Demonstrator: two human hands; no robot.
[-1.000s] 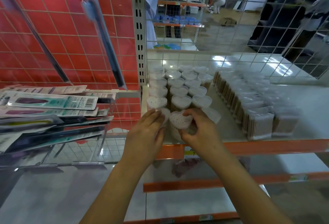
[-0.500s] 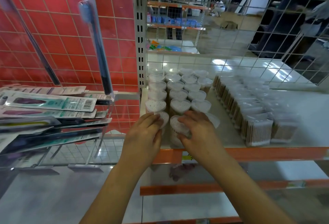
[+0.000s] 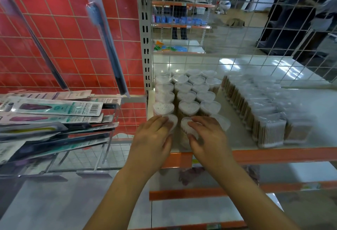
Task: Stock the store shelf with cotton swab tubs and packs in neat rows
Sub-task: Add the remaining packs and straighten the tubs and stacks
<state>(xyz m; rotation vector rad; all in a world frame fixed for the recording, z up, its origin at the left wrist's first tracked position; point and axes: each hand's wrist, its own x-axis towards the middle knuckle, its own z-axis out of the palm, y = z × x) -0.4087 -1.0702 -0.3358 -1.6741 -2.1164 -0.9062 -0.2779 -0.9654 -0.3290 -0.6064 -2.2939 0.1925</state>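
Observation:
Clear heart-shaped cotton swab tubs [image 3: 187,94] stand in three rows at the left of the white shelf [image 3: 237,138]. My left hand [image 3: 152,138] rests on the front tub of the left row [image 3: 172,120], fingers curved over its lid. My right hand [image 3: 207,136] grips the front tub of the middle row [image 3: 186,125], fingers on the lid and thumb on its near side. Another front tub [image 3: 223,122] shows behind my right hand. To the right, bagged cotton swab packs [image 3: 259,105] stand in rows.
The shelf's orange front lip [image 3: 282,155] runs right, with lower shelves [image 3: 200,209] beneath. A perforated upright [image 3: 145,47] borders the tubs on the left. Carded packages [image 3: 54,109] hang on hooks from the red grid panel [image 3: 54,38]. A wire mesh back [image 3: 237,29] closes the shelf.
My right hand has lowered the tilted middle tub upright onto the shelf front. My left hand stays on the left front tub. The camera has shifted slightly.

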